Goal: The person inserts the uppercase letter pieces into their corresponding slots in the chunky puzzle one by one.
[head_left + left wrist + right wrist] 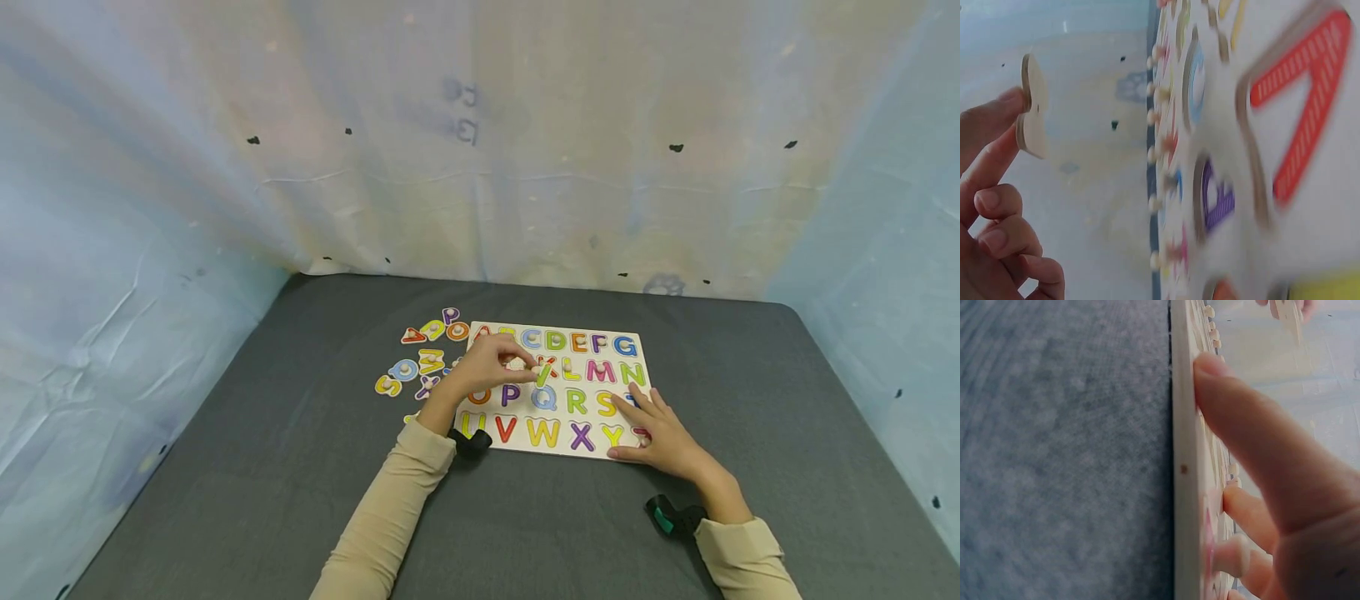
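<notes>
My left hand (486, 365) pinches a narrow green letter puzzle piece (543, 375) between thumb and forefinger, above the board by the red K. The left wrist view shows the plain wooden back of this piece (1035, 109), held clear of the board; the other fingers are curled. Under both hands lies a white wooden alphabet puzzle board (491, 412) with colourful letters. At the board's near right corner rests my right hand (663, 437), fingers spread and touching its surface. In the right wrist view the thumb (1241, 406) lies along the board's edge. My hands cover some letters.
Left of the board lie several loose letter pieces with knobs, among them a blue Q (403, 370), a red V (412, 336) and an orange O (457, 332). A dark grey cloth (300, 467) covers the table. Pale sheeting (525, 167) hangs behind and at both sides.
</notes>
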Available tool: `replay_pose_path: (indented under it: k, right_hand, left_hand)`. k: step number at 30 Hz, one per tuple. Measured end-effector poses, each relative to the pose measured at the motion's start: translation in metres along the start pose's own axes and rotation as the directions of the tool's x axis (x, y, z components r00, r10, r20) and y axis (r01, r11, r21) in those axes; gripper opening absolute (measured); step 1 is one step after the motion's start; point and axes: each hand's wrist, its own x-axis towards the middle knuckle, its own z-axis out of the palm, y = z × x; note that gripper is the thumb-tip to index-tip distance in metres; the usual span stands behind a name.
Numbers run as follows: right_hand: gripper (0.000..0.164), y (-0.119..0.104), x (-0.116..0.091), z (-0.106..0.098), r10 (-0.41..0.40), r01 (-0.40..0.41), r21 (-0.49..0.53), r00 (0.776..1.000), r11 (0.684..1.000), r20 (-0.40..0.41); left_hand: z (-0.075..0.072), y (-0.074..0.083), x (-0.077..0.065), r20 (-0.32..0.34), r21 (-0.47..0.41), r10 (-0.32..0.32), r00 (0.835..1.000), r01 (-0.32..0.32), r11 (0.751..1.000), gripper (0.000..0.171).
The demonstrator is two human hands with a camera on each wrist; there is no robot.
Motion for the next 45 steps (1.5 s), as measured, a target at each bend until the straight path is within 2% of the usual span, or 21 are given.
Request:
replay_pose_path:
  k: [9, 23, 29, 35, 45]
  right_hand:
    - [0.087, -0.001, 0.0, 0.0, 0.008, -0.008, 0.002, 1.0, 1.0, -0.001]
    - [0.086, 0.001, 0.001, 0.0, -0.001, 0.001, -0.022, 1.0, 1.0, -0.008]
    - [0.086, 0.001, 0.001, -0.001, 0.001, -0.001, -0.023, 1.0, 1.0, -0.013]
    - [0.086, 0.003, 0.002, 0.0, -0.035, 0.035, -0.029, 0.999, 0.999, -0.03]
    - [0.084, 0.004, 0.002, 0.001, -0.066, 0.065, -0.033, 0.997, 0.997, -0.049]
  left_hand:
    - [0.03, 0.01, 0.021, -0.018, -0.02, -0.073, 0.997, 0.073, 0.997, 0.019]
    - [0.073, 0.023, 0.05, -0.05, 0.043, -0.193, 0.98, 0.195, 0.98, 0.018]
    - [0.084, 0.029, 0.063, -0.048, 0.043, -0.223, 0.974, 0.225, 0.973, 0.02]
    - [0.093, 0.037, 0.074, -0.048, 0.04, -0.268, 0.962, 0.27, 0.962, 0.019]
    - [0.111, 0.043, 0.091, -0.049, -0.015, -0.304, 0.951, 0.304, 0.953, 0.018]
